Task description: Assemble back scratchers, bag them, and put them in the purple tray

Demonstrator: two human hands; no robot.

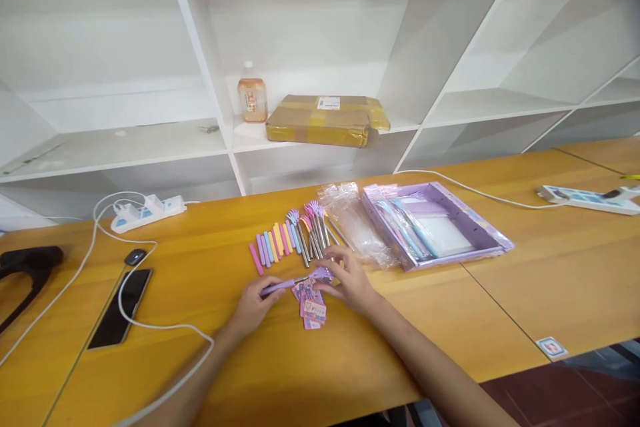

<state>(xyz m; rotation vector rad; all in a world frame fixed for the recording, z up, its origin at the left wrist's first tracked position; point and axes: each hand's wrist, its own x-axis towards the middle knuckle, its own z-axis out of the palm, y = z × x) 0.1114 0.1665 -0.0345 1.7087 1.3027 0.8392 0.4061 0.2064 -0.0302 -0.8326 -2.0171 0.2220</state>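
A purple back scratcher [300, 279] with a metal shaft and a claw-shaped head lies across both hands. My left hand [256, 301] is closed around its purple handle. My right hand [349, 280] has its thumb and fingers curled at the claw end. Just below sit small printed cards [314, 310] in an overlapping pile. Beyond the hands lie several metal scratcher rods [317, 233] with pink, purple, blue and orange claws. Left of them is a row of coloured handle sleeves [273, 247] in pink, purple, blue and yellow.
A purple tray [493, 240] holds wrapped scratchers, beside crumpled clear plastic bags [357, 227]. On the left are a phone [120, 310], a small black mouse [135, 257], a power strip [150, 212] and a white cable [170, 327]. A taped cardboard box [320, 121] and bottle [253, 100] occupy the shelf.
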